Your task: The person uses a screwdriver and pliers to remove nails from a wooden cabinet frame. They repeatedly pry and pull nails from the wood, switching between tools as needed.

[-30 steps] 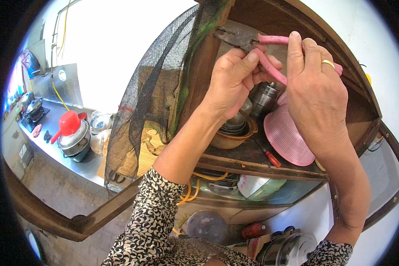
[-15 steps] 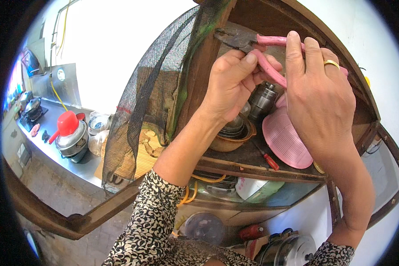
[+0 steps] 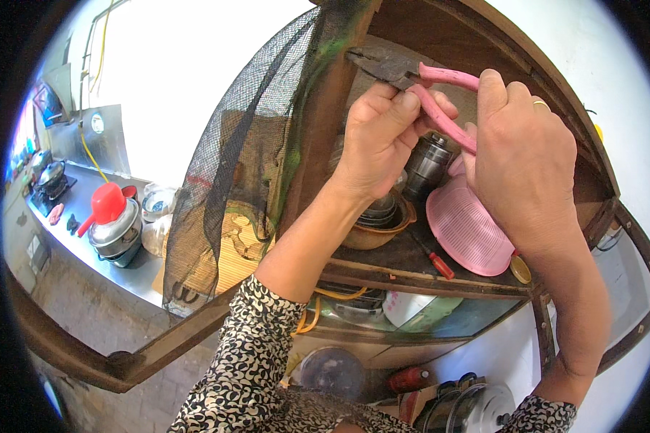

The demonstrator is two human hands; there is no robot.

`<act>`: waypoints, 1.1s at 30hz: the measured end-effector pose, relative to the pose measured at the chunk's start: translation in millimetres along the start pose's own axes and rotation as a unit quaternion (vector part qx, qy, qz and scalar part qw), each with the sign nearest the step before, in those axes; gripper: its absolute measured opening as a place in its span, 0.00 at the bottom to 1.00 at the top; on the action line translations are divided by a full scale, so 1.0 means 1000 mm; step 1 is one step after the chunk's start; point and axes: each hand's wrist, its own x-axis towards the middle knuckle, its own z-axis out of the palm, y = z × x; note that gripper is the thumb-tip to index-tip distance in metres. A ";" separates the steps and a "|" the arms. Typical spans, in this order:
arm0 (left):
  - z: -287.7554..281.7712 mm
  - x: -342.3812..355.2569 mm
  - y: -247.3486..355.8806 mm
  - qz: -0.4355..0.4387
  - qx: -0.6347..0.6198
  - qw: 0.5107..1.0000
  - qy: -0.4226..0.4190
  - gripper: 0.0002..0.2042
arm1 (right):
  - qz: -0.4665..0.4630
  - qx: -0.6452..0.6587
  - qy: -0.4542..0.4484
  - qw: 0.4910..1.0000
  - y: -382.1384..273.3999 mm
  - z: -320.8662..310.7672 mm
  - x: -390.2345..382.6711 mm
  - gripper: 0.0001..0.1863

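Pliers with pink handles (image 3: 440, 123) are raised in front of a wooden cabinet, their dark jaws pointing left beside the upright post (image 3: 321, 137). Around the handles my right hand (image 3: 523, 162) is closed, its fingers curled over the upper one. Just under the jaws, thumb and fingers of my left hand (image 3: 383, 141) are pinched together. Whatever sits in that pinch is hidden behind the thumb and the tool. Torn black netting (image 3: 249, 173) hangs from the post, left of my left forearm.
On the shelf stand a brown pot (image 3: 379, 234), a dark metal canister (image 3: 427, 167), a pink basket (image 3: 466, 231) and a red-handled screwdriver (image 3: 440, 265). An open door frame (image 3: 144, 364) juts out lower left. Beyond it, a metal counter (image 3: 141, 278) carries pots and a red dipper (image 3: 108, 203).
The fingers of my right hand, stretched across the handles before, are now curled round them. The handles have drawn slightly closer together. My left hand stays nearly in place.
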 end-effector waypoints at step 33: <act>-0.027 -0.038 0.067 0.133 0.716 0.655 0.200 0.32 | 0.072 0.330 -0.201 0.920 0.022 0.011 0.008 0.14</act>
